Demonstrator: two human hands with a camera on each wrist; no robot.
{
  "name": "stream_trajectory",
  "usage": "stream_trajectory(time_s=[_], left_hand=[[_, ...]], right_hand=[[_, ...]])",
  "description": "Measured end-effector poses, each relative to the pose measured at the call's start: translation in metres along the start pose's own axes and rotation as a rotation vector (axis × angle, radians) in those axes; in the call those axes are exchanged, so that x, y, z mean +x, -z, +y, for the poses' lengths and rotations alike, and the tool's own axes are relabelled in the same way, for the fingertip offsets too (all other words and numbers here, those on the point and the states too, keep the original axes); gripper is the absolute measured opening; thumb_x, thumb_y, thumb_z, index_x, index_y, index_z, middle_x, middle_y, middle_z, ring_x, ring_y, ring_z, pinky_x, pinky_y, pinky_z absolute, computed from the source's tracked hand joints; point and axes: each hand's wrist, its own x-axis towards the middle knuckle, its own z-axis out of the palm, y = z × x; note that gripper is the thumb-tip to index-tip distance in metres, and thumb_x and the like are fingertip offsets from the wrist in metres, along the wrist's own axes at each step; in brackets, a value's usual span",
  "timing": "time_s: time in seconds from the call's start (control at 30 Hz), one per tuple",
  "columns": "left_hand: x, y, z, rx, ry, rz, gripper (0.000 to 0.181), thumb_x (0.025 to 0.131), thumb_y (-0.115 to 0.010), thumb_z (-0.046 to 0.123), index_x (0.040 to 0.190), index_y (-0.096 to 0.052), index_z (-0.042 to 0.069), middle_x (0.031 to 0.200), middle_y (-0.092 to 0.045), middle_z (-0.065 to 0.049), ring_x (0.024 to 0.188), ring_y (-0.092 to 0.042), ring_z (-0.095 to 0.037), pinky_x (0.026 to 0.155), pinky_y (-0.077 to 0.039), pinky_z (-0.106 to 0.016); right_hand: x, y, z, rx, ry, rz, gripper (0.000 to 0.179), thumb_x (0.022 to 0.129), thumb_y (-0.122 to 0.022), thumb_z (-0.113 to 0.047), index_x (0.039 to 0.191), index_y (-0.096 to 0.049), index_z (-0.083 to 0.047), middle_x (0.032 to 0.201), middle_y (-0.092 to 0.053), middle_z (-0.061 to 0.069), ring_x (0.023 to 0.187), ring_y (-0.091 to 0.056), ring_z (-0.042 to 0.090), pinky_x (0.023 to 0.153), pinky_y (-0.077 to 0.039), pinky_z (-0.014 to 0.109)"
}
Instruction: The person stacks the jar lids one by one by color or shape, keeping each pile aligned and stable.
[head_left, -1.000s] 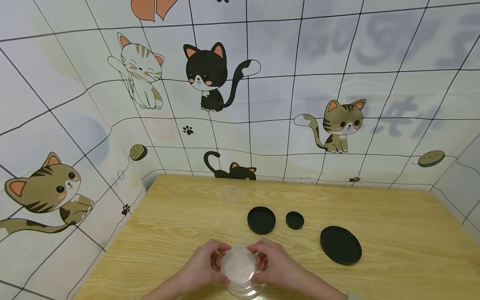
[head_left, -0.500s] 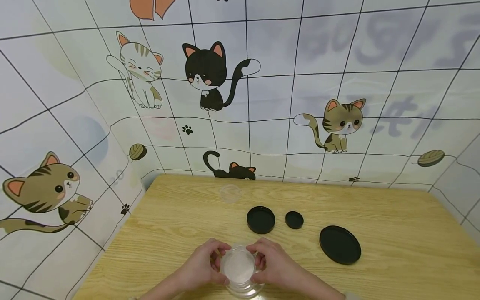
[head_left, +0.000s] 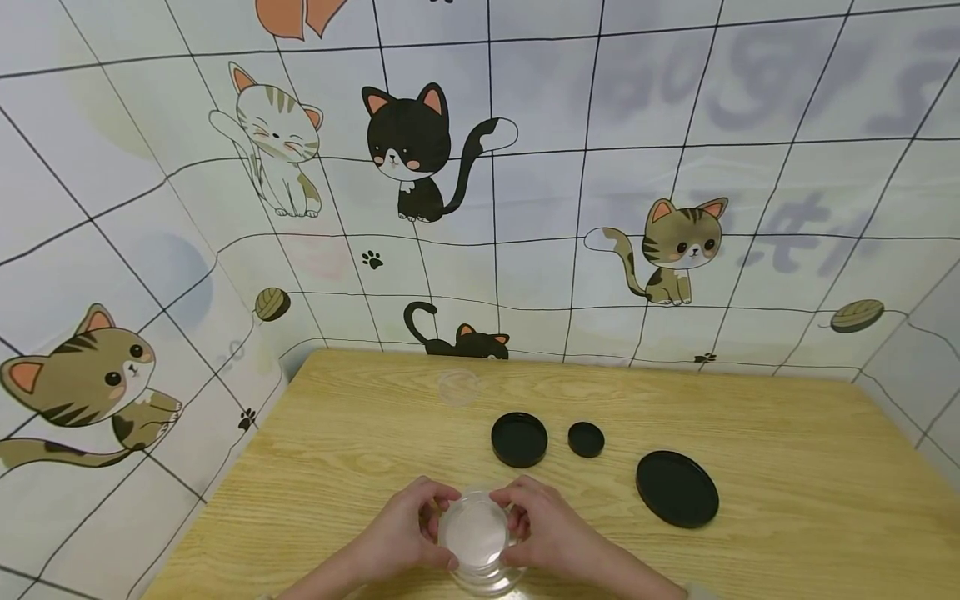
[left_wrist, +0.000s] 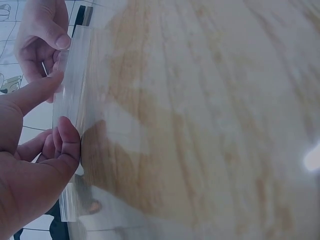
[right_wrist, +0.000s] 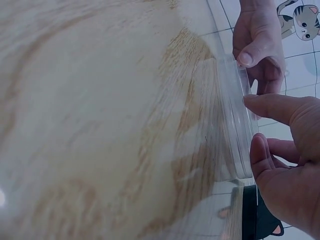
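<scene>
Fingers of the left hand (head_left: pixel 401 532) and right hand (head_left: pixel 551 533) grip opposite sides of the stacked clear round dishes (head_left: pixel 474 532) on the wood-grain counter (head_left: pixel 330 467); three shallow black discs (head_left: pixel 677 489) lie beyond, rightward.

From my remote station I record bare left hand (head_left: pixel 405 527), bare right hand (head_left: pixel 552 527), short thumbnails (left_wrist: pixel 63 42); pale sleeve edge (head_left: pixel 699 592), five o'clock.

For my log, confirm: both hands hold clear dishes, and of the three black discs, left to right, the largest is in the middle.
Not the largest: the head view shows the smallest black disc in the middle, the largest black disc rightmost. The left hand and right hand do hold clear dishes.
</scene>
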Motion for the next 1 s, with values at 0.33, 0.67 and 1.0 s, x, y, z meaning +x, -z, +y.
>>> stream_trajectory(time_s=[0.33,0.67,1.0], left_hand=[[0.002,0.001,0.001,0.010,0.010,-0.006,0.066,0.066,-0.094,-0.002,0.125,-0.063,0.000,0.101,-0.052,-0.005,0.078,-0.053,-0.013,0.065,-0.048,-0.020],[0.001,0.001,-0.001,0.000,0.004,-0.012,0.067,0.067,-0.094,-0.001,0.126,-0.062,0.001,0.103,-0.052,-0.006,0.076,-0.054,-0.013,0.065,-0.047,-0.021],[0.015,0.026,-0.002,-0.105,0.048,-0.018,0.069,0.079,-0.088,0.005,0.138,-0.052,-0.005,0.110,-0.050,-0.013,0.076,-0.052,-0.013,0.060,-0.044,-0.021]], right_hand=[[0.001,0.000,-0.001,-0.010,-0.007,-0.005,0.055,0.072,-0.088,0.002,0.122,-0.066,0.006,0.100,-0.056,-0.001,0.078,-0.053,0.001,0.068,-0.052,0.021],[0.001,0.004,-0.002,-0.003,-0.012,-0.010,0.057,0.072,-0.089,0.000,0.123,-0.066,0.006,0.103,-0.056,0.001,0.079,-0.055,0.002,0.069,-0.052,0.021],[0.020,0.039,0.000,-0.051,-0.014,0.094,0.058,0.079,-0.089,-0.008,0.129,-0.064,0.005,0.112,-0.061,0.012,0.082,-0.058,0.010,0.070,-0.053,0.025]])
